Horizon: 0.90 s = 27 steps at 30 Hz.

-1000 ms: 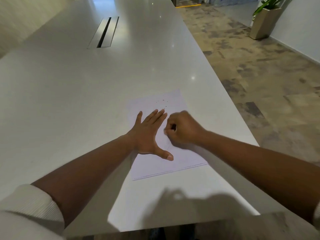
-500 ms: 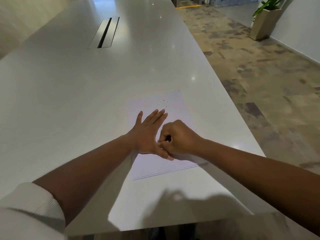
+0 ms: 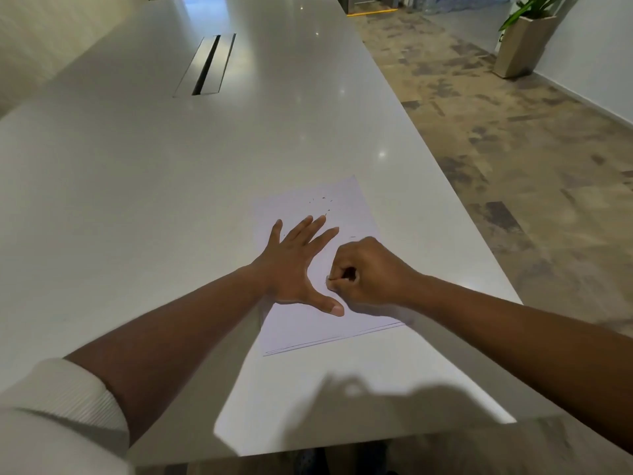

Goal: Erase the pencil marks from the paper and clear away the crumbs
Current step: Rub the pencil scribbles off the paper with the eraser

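Observation:
A white sheet of paper (image 3: 349, 214) lies on the table near its right edge. My left hand (image 3: 294, 265) presses flat on the sheet's left half, fingers straight and thumb spread. My right hand (image 3: 370, 269) sits just right of it on the paper, its fingers curled tight round a small eraser (image 3: 329, 278) that is almost wholly hidden. Dark eraser crumbs (image 3: 322, 202) are scattered on the paper beyond my left fingertips. No pencil marks are plain to see.
The long pale table (image 3: 154, 183) stretches away, with a metal cable slot (image 3: 205, 65) set in its middle. Its right edge runs close beside the paper, with patterned floor (image 3: 513, 166) beyond. A planter (image 3: 520, 46) stands at the far right wall.
My right hand slid down and left toward my left thumb, then back a little to the right, staying on the paper. My left hand has not moved.

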Motion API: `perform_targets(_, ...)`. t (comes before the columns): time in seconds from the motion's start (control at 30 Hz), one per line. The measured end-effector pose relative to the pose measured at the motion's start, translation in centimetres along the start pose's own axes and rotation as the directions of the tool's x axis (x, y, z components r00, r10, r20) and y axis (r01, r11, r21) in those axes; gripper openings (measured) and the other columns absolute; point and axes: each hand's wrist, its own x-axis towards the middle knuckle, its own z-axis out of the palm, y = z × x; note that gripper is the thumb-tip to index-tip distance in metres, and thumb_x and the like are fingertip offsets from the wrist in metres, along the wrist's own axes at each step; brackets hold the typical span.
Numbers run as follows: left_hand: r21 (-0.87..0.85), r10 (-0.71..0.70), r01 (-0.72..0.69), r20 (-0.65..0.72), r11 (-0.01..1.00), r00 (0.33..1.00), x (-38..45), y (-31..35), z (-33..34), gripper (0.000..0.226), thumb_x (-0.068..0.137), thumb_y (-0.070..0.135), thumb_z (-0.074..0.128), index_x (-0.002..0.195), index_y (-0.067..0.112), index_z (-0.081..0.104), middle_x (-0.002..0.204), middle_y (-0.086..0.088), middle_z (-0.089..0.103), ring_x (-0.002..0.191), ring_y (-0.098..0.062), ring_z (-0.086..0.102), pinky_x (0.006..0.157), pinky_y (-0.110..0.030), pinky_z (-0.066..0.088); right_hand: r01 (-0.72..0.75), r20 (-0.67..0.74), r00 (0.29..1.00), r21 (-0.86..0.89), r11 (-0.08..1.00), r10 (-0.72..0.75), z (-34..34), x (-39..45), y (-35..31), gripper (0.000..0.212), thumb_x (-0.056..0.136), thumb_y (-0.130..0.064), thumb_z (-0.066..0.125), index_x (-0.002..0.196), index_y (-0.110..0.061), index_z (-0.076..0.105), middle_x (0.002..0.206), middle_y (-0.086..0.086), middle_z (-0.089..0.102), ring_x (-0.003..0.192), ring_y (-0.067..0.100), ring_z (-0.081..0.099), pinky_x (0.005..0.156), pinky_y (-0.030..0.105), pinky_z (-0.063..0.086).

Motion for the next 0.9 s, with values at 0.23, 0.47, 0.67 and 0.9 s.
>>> perform_targets(0.23, 0.012, -0.007, 0.007, 0.018, 1.000, 1.000, -0.1, 0.1, -0.2, 0.147, 0.043, 0.110, 0.043, 0.158, 0.042, -0.019, 0.167, 0.012, -0.028, 0.150, -0.007, -0.033, 0.120, -0.061, -0.018, -0.157, -0.261, 0.956, -0.069, 0.985, 0.134, -2.0, 3.6, 2.5, 0.017, 0.075, -0.007, 0.069, 0.059, -0.007, 0.064, 0.063, 0.006, 0.064, 0.060, 0.022, 0.058, 0.058, 0.029, 0.044)
perform_targets(0.47, -0.005, 0.001, -0.001, 0.003, 1.000, 1.000, 0.1, 0.0, 0.0, 0.148, 0.042, 0.110, 0.041, 0.160, 0.042, -0.015, 0.168, 0.012, -0.025, 0.152, -0.007, -0.030, 0.121, -0.061, -0.017, 0.016, 0.041, 0.999, -0.032, 0.999, -0.015, -0.2, -0.3, -0.7, 0.017, 0.078, -0.015, 0.068, 0.062, -0.010, 0.067, 0.065, -0.002, 0.065, 0.063, 0.012, 0.058, 0.063, 0.010, 0.037)
perform_targets(0.67, -0.001, -0.012, 0.012, 0.014, 1.000, 1.000, -0.1, 0.2, -0.2, 0.149, 0.042, 0.110, 0.044, 0.159, 0.041, -0.016, 0.168, 0.012, -0.026, 0.151, -0.007, -0.031, 0.121, -0.061, -0.017, -0.157, -0.225, 0.966, -0.127, 0.979, 0.126, -3.0, 3.1, 3.5, 0.014, 0.077, -0.014, 0.072, 0.067, -0.005, 0.070, 0.069, 0.006, 0.068, 0.068, 0.024, 0.063, 0.064, 0.034, 0.052)
perform_targets(0.9, -0.005, -0.004, 0.004, 0.011, 1.000, 1.000, -0.1, 0.1, -0.2, 0.148, 0.043, 0.109, 0.044, 0.160, 0.041, -0.015, 0.168, 0.012, -0.025, 0.152, -0.008, -0.030, 0.121, -0.061, -0.016, 0.041, 0.014, 0.999, -0.044, 0.998, -0.041, 0.1, -0.8, -1.2, 0.017, 0.078, -0.019, 0.063, 0.063, -0.012, 0.067, 0.067, -0.004, 0.063, 0.064, 0.014, 0.058, 0.063, 0.024, 0.044)
